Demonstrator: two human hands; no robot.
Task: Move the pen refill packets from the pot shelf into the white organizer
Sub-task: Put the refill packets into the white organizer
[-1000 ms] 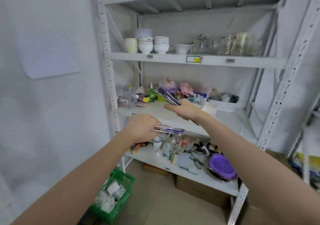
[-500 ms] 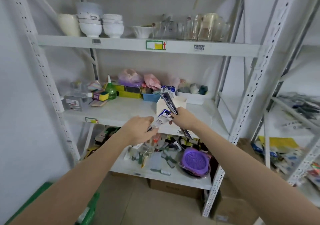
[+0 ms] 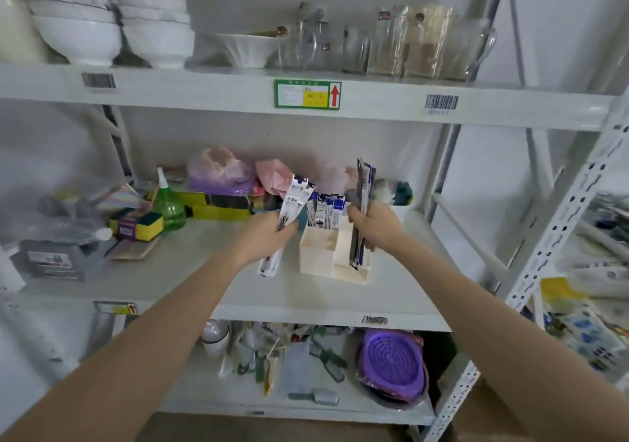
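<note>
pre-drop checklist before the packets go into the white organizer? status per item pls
1. Left hand grips a white refill packet: ok.
2. Right hand grips a dark bundle of packets: ok.
3. White organizer upright on the middle shelf, between both hands: ok.
4. Front compartments look free: ok. The back one already holds blue-and-white packets.
5. Bundle's lower end clear of the organizer wall: cannot tell.
6. Packets remaining on the lower shelf: cannot tell, too cluttered.

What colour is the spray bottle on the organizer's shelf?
Green, with a white nozzle: the spray bottle shows clearly in the head view, its only view.
</note>
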